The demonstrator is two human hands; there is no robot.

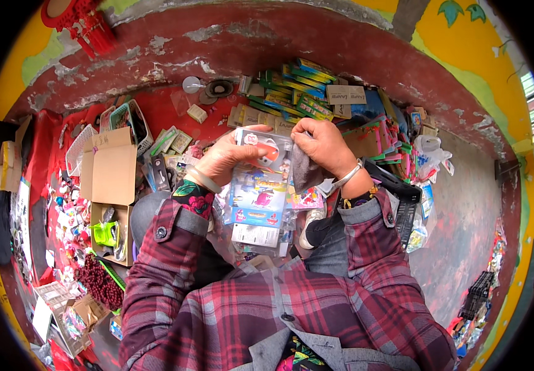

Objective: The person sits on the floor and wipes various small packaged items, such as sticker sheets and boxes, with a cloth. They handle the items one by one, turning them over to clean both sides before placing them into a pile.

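My left hand (228,154) is closed on the left edge of a clear plastic package (269,162) with a red and white piece inside, its thumb lying across the front. Opposite it, my right hand (324,143) pinches a dark grey cloth (306,167), which hangs beside the package's right edge. Whether the cloth touches the package I cannot tell. Below, over my lap, is a blue printed pack (259,196) with a pink picture on it. A white printed card in clear wrap (256,235) shows under that.
An open cardboard box (110,176) with a bright green item stands left, near white and green baskets (132,120). Yellow and green boxes (298,86) are piled ahead by the wall. A black crate (408,195) sits right, and dark red beads (99,281) lie lower left.
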